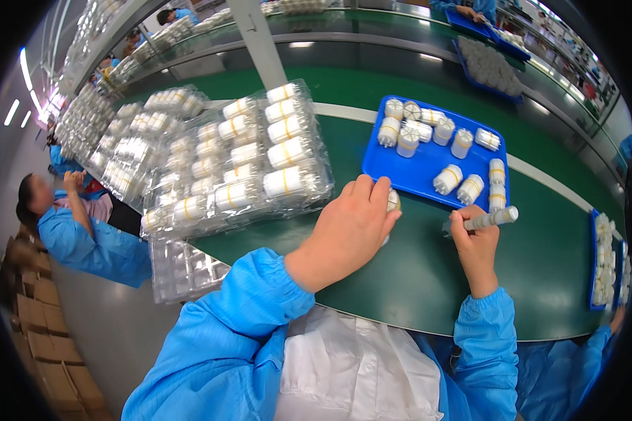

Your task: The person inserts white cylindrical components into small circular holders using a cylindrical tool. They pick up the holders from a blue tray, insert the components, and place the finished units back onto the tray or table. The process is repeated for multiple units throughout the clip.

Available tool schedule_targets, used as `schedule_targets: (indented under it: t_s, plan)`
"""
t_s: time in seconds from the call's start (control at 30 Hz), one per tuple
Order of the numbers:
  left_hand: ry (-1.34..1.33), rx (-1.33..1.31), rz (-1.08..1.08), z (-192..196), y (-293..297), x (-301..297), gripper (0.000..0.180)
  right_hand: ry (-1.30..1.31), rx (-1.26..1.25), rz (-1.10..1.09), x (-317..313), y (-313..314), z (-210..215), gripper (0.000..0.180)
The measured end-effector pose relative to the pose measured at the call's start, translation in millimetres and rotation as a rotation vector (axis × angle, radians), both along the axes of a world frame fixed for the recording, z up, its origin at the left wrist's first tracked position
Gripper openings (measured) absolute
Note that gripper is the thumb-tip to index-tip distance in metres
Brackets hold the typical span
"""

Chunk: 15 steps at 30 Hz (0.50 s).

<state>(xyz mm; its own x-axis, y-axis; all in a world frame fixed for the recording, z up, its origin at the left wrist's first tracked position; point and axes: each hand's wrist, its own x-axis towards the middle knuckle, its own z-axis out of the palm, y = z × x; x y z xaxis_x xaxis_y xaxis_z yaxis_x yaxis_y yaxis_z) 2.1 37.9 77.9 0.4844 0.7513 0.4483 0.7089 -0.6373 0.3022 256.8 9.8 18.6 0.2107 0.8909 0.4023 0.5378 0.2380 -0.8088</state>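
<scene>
At the green table's middle, my left hand [347, 228] is closed with its back up, its fingers curled over a small white cylindrical part [393, 201], mostly hidden under them. My right hand [476, 242] grips a thick grey pen-like tool [495, 218] that points left toward the part; its tip is blurred. Just beyond both hands lies a blue tray [411, 172]. Inside it are several white cylindrical parts [461, 142] with yellow bands, some upright and some lying on their sides.
Stacked clear plastic trays [239, 161] full of banded white cylinders stand at the left. More clear trays [182, 270] hang over the table edge. Another blue tray [597, 263] sits at the far right. A metal post [260, 45] rises behind. A co-worker in blue [91, 231] is at the left.
</scene>
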Motion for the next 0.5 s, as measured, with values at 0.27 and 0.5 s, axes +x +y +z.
schedule_targets:
  t_s: [0.27, 0.5]
  plan:
    - [0.166, 0.266, 0.451, 75.0, 44.1, -141.2, 0.038, -0.044, 0.038, 0.025, -2.7, -0.5, -1.8, 0.014]
    - [0.704, 0.259, 0.500, 60.0, 82.5, -188.1, 0.033, -0.076, 0.034, 0.054, -8.6, 1.2, -0.3, 0.013]
